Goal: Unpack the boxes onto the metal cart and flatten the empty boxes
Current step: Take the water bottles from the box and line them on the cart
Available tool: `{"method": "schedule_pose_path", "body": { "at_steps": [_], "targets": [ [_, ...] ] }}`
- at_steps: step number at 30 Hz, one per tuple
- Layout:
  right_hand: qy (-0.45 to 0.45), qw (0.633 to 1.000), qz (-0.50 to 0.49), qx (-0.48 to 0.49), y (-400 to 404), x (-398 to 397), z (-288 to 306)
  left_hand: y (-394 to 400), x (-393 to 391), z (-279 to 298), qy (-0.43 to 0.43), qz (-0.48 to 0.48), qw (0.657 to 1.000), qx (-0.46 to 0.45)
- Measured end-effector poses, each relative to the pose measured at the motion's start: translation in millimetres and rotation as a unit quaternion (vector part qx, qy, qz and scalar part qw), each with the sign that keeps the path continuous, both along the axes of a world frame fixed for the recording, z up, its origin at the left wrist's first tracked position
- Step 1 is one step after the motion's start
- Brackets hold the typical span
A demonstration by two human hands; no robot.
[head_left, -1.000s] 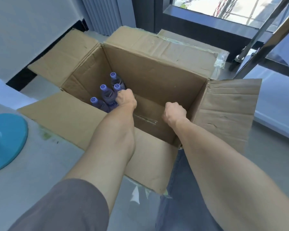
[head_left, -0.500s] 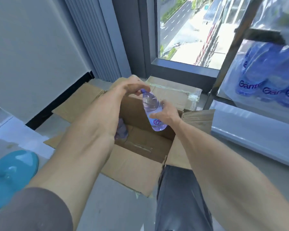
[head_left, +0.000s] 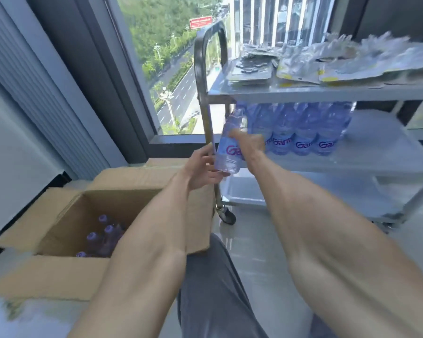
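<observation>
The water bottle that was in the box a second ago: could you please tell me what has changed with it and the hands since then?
The left hand took one water bottle out of the cardboard box and passed it over. The right hand now grips it near the metal cart, by the middle-shelf bottles; the left hand, fingers relaxed, touches its base. The box stays open with purple-capped bottles left inside.

A metal cart (head_left: 322,95) fills the right half of the frame; its top shelf carries flat plastic packets (head_left: 303,67), some dark, some with yellow edges; on the middle shelf (head_left: 376,152) a row of blue water bottles (head_left: 300,128) stands upright toward its left end; the bottom shelf (head_left: 244,191) sits low, above a black caster (head_left: 227,215); on the pale floor (head_left: 249,242), lower left, rests an open cardboard box (head_left: 59,272) holding purple-capped bottles (head_left: 103,237).
</observation>
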State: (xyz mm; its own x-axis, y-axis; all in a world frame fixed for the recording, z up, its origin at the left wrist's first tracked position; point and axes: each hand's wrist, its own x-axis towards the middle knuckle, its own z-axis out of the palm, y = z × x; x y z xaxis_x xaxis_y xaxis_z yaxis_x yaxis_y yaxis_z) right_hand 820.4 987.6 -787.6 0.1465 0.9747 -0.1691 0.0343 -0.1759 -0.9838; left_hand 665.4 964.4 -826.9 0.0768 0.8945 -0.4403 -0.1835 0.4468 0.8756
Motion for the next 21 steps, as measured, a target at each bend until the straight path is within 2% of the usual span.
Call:
{"method": "schedule_pose_path", "body": {
  "at_steps": [5,10,12,14,16,18,19,21],
  "targets": [
    [-0.111,0.990,-0.082,-0.017,-13.8,87.1,-14.6,-7.0,104.1,-26.8,-0.067,-0.065,0.995,0.032],
    [-0.120,0.972,-0.194,-0.053,-21.8,149.6,-7.3,-11.0,189.6,-27.4,-0.106,-0.100,0.989,0.031],
    [-0.120,0.962,-0.238,-0.064,-23.2,173.8,-4.9,-6.8,213.0,-20.5,-0.071,-0.133,0.988,0.023],
    [-0.114,0.952,-0.273,-0.080,-20.8,197.7,-7.4,1.2,232.4,-12.8,0.031,-0.189,0.981,0.021],
    [-0.113,0.944,-0.300,-0.082,-16.8,219.5,-17.5,15.0,251.7,-10.9,0.205,-0.203,0.956,0.047],
    [-0.137,0.936,-0.318,-0.057,-9.8,236.0,-32.5,34.8,263.6,-14.5,0.400,-0.109,0.901,0.130],
    [-0.148,0.933,-0.325,-0.033,-4.7,242.8,-41.0,44.6,267.7,-13.0,0.462,-0.059,0.870,0.164],
    [-0.163,0.929,-0.332,0.010,9.4,252.4,-55.4,68.4,274.8,-6.4,0.509,0.009,0.844,0.169]
  ]
}}
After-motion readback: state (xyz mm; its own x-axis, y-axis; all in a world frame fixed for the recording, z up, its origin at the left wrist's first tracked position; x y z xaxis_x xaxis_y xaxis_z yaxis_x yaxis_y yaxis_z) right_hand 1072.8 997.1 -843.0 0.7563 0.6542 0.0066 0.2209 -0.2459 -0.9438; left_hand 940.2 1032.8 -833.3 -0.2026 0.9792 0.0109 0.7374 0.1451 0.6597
